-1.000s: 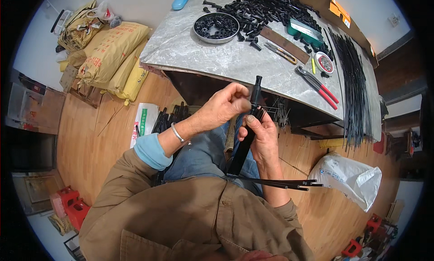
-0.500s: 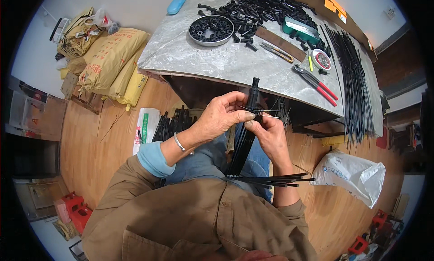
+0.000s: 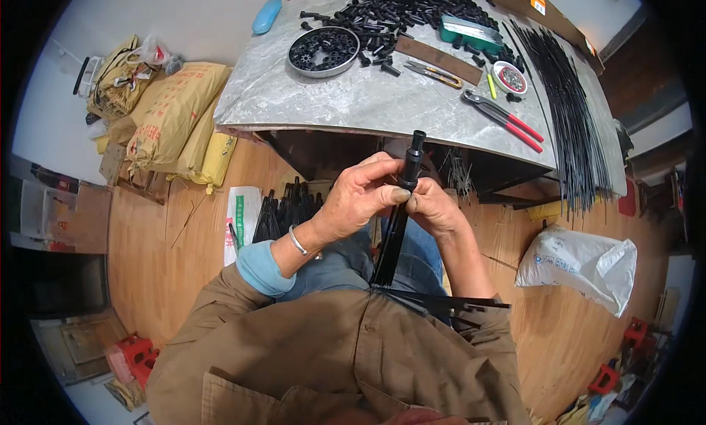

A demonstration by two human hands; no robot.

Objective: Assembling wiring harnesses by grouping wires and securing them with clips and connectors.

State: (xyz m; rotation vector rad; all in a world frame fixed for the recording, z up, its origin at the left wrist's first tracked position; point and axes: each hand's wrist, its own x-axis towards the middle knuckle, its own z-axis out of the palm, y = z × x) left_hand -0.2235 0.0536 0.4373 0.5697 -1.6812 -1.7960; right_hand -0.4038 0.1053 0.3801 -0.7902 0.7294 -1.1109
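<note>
Filling the top of the view is one grey desk (image 3: 346, 108), with a heap of long black rods (image 3: 566, 105) along its right side, way too many to count. Now the main thing: one black bundle (image 3: 390, 245), up off the lap and just this side of the desk edge. Its long axis runs away from the person's belly, leaning a bit right, so the tube end (image 3: 414, 156) points up and away toward the desk. A few thin rods stick out to the right at its lower end; they're blurred, so I can't give a number.

Two hands on it, grip closed on both. The left hand (image 3: 365, 193) wraps it just below that tube end, thumb across the front, and the right hand (image 3: 439, 213) pinches it from the other side, the thumbs nearly meeting.

Desk stuff, by size: one pair of red-handled pliers (image 3: 511, 125), one flat brown strip (image 3: 430, 59), one round dish (image 3: 323, 72) of small black parts, one green tray (image 3: 471, 36), one pair of snips (image 3: 434, 74), one little white bowl (image 3: 510, 78).
</note>
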